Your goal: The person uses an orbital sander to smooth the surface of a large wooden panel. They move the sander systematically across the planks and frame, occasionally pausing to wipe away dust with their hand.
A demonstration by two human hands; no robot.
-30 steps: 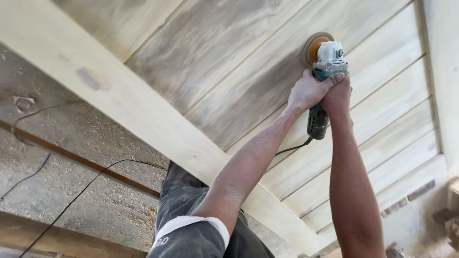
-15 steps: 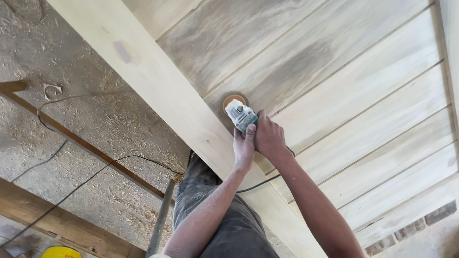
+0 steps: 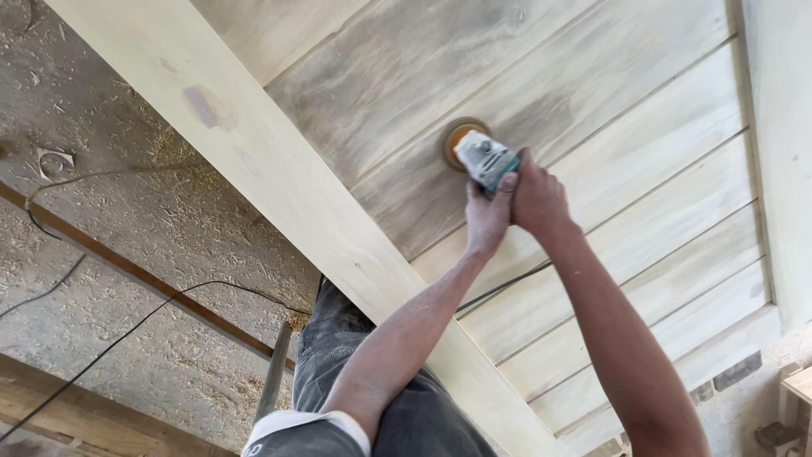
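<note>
A large pale wooden panel (image 3: 643,127) of grooved boards lies in front of me, with a wide frame board (image 3: 254,161) along its left side. A hand-held disc sander (image 3: 482,159) with a grey head and an orange pad presses on a greyish board near the panel's middle. My left hand (image 3: 489,216) and my right hand (image 3: 538,199) grip the sander's body together from below. The sander's rear is hidden under my hands. Its black cable (image 3: 499,288) runs back under my left forearm.
The concrete floor (image 3: 127,254) at left is strewn with sawdust. A thin black cable (image 3: 101,355) and a dark strip cross it. A wooden beam (image 3: 76,415) lies at lower left. My grey trousers (image 3: 338,355) stand against the frame board. Bricks show at lower right.
The sander went from the far upper right back toward the frame board, then out again to the right and up. Both hands stayed on it.
</note>
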